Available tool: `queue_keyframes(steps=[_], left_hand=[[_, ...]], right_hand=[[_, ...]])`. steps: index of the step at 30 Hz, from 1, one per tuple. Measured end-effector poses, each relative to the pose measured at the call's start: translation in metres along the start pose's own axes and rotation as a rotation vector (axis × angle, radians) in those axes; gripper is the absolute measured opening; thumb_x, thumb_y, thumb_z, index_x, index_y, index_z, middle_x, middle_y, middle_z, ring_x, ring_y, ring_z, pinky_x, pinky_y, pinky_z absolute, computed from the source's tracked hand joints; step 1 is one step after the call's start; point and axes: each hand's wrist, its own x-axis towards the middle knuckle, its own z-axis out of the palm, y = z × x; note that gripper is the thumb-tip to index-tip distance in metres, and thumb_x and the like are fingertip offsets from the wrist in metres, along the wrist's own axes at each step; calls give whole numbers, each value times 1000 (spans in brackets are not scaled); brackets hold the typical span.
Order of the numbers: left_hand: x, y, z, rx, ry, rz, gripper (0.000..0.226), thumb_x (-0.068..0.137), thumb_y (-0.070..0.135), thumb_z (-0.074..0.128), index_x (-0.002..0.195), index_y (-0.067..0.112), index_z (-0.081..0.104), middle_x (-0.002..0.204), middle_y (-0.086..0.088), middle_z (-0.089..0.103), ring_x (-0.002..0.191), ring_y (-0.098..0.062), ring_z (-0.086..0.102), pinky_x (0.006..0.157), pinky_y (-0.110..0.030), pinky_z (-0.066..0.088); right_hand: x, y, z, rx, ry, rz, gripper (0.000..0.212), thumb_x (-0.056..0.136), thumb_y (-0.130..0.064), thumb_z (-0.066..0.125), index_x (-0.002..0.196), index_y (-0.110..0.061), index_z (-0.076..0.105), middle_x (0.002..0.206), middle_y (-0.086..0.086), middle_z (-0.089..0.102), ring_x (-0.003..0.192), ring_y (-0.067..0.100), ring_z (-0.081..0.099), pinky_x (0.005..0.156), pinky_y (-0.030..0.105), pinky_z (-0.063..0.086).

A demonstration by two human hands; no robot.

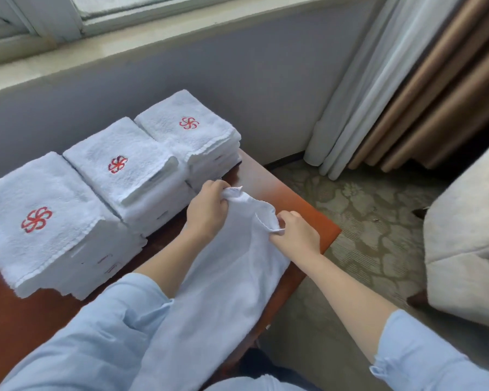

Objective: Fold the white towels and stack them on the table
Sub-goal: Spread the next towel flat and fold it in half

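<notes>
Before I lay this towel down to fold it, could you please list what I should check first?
1. Left hand grip on the towel edge: ok.
2. Right hand grip on the edge: ok.
3. Towel spread flat: not ok, it hangs bunched.
4. Bare table beside the stacks: ok.
5. Stacks standing: ok.
6. Towel's logo side: cannot tell.
</notes>
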Motion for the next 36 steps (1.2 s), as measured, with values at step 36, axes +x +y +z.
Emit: queue_keyframes(steps=[36], left_hand=[[-305, -181, -73, 43, -24, -591, 42, 87, 23, 63, 128, 33, 54, 136, 15, 48, 121, -9, 51, 92, -31, 47]], right_hand=[[-125, -181, 141, -149, -560, -875, 44, 89, -20, 58, 131, -29, 56, 136, -12, 54, 127, 11, 43, 93, 27, 44]])
